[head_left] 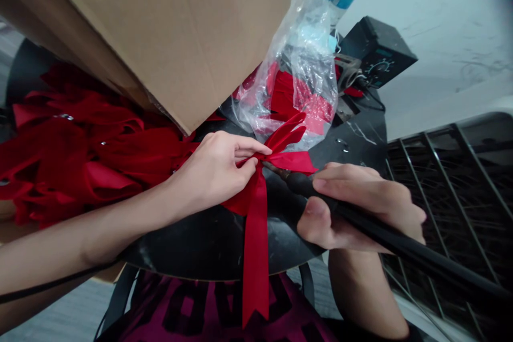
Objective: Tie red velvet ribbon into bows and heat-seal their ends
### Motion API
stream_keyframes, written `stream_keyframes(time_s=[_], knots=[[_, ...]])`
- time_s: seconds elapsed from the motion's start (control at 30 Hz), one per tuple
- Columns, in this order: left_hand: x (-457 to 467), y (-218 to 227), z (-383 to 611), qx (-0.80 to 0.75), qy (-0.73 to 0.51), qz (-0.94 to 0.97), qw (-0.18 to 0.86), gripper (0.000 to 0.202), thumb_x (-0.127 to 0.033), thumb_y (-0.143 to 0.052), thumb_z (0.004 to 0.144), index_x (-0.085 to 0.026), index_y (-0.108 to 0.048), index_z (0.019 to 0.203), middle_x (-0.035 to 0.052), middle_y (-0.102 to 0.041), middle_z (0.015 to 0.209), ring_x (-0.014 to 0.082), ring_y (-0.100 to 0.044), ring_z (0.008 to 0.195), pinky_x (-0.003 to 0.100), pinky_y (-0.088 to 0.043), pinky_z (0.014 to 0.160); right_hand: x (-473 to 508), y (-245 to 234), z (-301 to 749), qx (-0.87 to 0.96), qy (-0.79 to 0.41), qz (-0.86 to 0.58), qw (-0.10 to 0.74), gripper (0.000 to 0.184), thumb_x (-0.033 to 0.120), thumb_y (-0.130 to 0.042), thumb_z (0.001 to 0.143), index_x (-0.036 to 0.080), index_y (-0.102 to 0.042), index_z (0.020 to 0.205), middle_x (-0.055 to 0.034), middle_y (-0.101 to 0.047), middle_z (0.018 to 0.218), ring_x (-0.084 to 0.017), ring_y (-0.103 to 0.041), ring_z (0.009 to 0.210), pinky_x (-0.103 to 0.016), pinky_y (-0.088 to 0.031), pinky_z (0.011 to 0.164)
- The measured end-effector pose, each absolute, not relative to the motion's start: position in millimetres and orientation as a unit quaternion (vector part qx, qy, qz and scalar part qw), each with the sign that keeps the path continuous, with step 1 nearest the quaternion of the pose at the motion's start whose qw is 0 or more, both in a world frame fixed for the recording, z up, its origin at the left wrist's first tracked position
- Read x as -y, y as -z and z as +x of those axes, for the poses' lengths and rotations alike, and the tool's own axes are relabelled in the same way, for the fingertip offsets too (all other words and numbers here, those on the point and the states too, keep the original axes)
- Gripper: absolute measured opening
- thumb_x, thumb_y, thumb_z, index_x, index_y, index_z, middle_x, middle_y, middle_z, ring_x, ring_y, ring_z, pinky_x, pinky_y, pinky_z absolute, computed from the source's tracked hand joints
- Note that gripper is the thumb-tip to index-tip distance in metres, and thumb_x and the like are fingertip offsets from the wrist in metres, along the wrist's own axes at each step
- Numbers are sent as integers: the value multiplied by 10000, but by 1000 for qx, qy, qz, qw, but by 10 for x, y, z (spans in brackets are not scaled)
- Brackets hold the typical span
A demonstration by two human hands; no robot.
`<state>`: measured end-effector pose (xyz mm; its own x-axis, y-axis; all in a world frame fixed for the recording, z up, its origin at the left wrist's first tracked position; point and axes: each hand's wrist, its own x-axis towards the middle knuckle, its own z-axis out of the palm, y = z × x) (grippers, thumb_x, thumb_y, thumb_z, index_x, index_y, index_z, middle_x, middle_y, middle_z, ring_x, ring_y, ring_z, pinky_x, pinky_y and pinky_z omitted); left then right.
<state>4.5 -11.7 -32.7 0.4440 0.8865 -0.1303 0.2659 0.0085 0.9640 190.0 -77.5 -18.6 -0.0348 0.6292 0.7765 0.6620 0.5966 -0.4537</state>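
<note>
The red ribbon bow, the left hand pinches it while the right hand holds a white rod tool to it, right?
Not quite: the rod tool is black, not white. The head view shows the left hand pinching the red ribbon bow while the right hand holds the black rod tool to it.

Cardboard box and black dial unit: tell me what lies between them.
Head view: a clear plastic bag of red ribbon pieces lies between cardboard box and dial unit.
</note>
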Motion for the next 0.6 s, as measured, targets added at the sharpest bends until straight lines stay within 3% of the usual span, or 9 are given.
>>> stream_keyframes(time_s=[0.4,0.6], knots=[[123,334,38,-445,-277,654,545,304,-147,-650,884,-143,-828,1131,63,-842,1129,241,-813,1027,362,-653,1019,670,222,2050,765,38,-381,517,144,145,-722,785,221,-614,845,72,-612,614,-130,-648,519,-278,-575,545],[112,358,33,-437,-284,660,541,297,-161,-654,894,-163,-830,1133,58,-841,1138,249,-809,1040,379,-649,1031,675,211,2084,778,-51,-400,481,155,167,-718,756,227,-642,877,55,-635,650,-136,-646,519,-291,-538,497]])
